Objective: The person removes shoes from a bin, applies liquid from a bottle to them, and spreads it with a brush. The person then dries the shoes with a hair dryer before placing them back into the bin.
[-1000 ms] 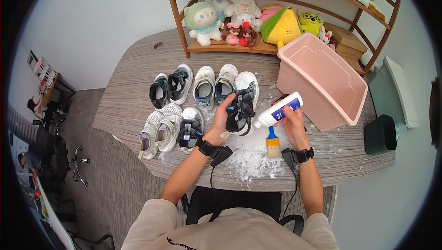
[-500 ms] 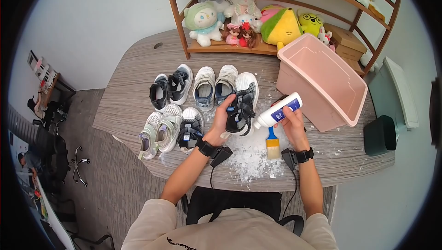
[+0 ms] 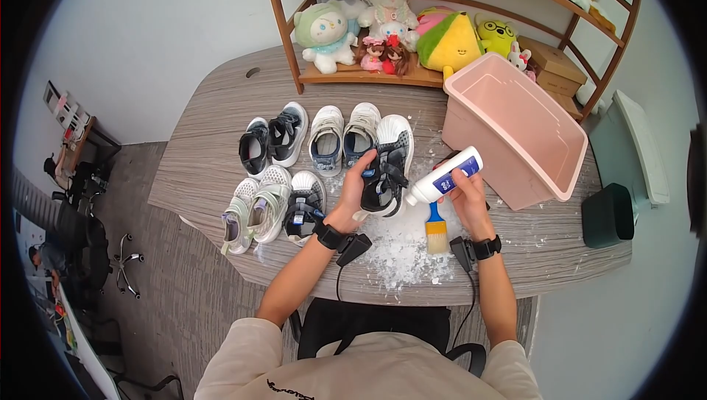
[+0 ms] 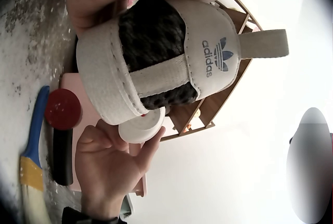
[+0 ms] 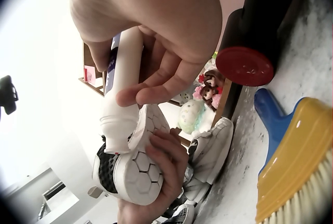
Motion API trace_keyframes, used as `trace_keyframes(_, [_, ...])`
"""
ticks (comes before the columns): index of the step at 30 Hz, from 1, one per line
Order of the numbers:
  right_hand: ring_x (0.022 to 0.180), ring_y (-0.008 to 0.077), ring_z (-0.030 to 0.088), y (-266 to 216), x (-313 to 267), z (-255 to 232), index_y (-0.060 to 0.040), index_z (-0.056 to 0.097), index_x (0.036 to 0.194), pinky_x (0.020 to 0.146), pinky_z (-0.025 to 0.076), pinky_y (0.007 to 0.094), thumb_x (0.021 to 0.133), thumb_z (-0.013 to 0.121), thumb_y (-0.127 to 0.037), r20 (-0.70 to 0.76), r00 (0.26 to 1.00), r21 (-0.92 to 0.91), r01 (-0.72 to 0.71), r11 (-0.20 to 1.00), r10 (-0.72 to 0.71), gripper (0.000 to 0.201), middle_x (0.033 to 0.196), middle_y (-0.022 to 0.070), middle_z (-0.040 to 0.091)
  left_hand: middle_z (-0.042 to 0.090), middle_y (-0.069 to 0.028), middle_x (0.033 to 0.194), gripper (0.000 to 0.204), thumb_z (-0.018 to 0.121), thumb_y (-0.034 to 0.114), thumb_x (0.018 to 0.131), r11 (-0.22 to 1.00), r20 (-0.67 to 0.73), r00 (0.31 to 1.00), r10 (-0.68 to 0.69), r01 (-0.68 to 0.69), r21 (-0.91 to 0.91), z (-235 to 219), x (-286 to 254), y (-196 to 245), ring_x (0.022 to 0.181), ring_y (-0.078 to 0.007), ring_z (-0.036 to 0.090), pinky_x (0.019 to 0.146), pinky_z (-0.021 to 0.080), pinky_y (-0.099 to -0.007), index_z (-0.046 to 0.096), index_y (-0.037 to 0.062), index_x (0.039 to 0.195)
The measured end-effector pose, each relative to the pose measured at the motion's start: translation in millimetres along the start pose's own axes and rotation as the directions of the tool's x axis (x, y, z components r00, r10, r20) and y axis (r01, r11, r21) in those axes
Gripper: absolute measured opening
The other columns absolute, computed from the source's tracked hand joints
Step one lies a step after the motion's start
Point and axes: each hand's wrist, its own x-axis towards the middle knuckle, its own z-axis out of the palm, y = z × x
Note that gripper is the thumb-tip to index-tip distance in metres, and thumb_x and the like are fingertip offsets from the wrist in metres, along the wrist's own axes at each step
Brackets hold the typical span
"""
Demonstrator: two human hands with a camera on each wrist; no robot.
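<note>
The left hand (image 3: 352,197) grips a black-and-white shoe (image 3: 394,153) with a white ribbed toe cap, held above the table. In the left wrist view the heel of the shoe (image 4: 208,52) shows a blue logo. The right hand (image 3: 469,197) holds a white bottle (image 3: 465,161) with a blue label, tilted so its narrow end meets or nearly meets the shoe. In the right wrist view the bottle's end (image 5: 115,138) is at the shoe's side, beside the patterned sole (image 5: 140,177). A blue-and-yellow brush (image 3: 436,234) lies below the bottle.
White flakes (image 3: 401,264) are scattered over the table (image 3: 213,128). Several other shoes (image 3: 271,201) stand on the left. A pink bin (image 3: 508,164) is at the right, near a dark green container (image 3: 607,216). A black object with a red end (image 5: 244,66) lies near the brush.
</note>
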Motion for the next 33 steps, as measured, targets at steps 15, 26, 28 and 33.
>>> trace_keyframes(15, [0.076,0.0175,0.07,-4,2,9,0.0051,0.057,0.126,0.063,0.058,0.031,0.104,0.057,-0.025,-0.176,0.978,0.066,0.126,0.99,-0.112,0.037,0.099,0.0138,0.071,0.074,-0.0098,0.102,0.034,0.049,0.029,0.103,1.0,0.028,1.0,-0.007,0.007,-0.009,1,-2,2,0.085,-0.0187,0.073,0.077,0.058,-0.0292,0.065,0.0035,0.119])
trace_keyframes(26, [0.091,0.0218,0.072,-9,2,9,0.0051,0.049,0.138,0.072,0.061,0.0305,0.104,0.056,-0.026,-0.205,0.97,0.035,0.138,0.99,-0.128,0.046,0.108,0.0168,0.07,0.075,-0.01,0.099,0.039,0.053,0.036,0.1,0.998,-0.034,0.999,0.002,0.0,0.068,-3,3,-4,0.085,-0.0185,0.073,0.078,0.058,-0.0292,0.068,0.0024,0.115])
trace_keyframes(28, [0.093,0.023,0.072,-9,2,11,0.0045,0.048,0.139,0.073,0.061,0.03,0.103,0.057,-0.025,-0.198,0.971,0.049,0.144,0.988,-0.131,0.047,0.112,0.0181,0.069,0.075,-0.0105,0.099,0.039,0.053,0.035,0.1,0.998,-0.006,1.0,-0.006,0.007,0.064,-4,4,-3,0.085,-0.0192,0.073,0.079,0.058,-0.0294,0.068,0.0021,0.116])
trace_keyframes(33, [0.098,0.0246,0.072,-8,2,12,0.0033,0.047,0.14,0.073,0.061,0.03,0.103,0.058,-0.022,-0.198,0.969,0.058,0.162,0.985,-0.148,0.047,0.118,0.0196,0.067,0.075,-0.011,0.1,0.038,0.052,0.033,0.101,0.998,-0.017,1.0,-0.004,0.005,0.055,-4,5,-5,0.085,-0.0195,0.073,0.078,0.058,-0.0293,0.067,0.002,0.116])
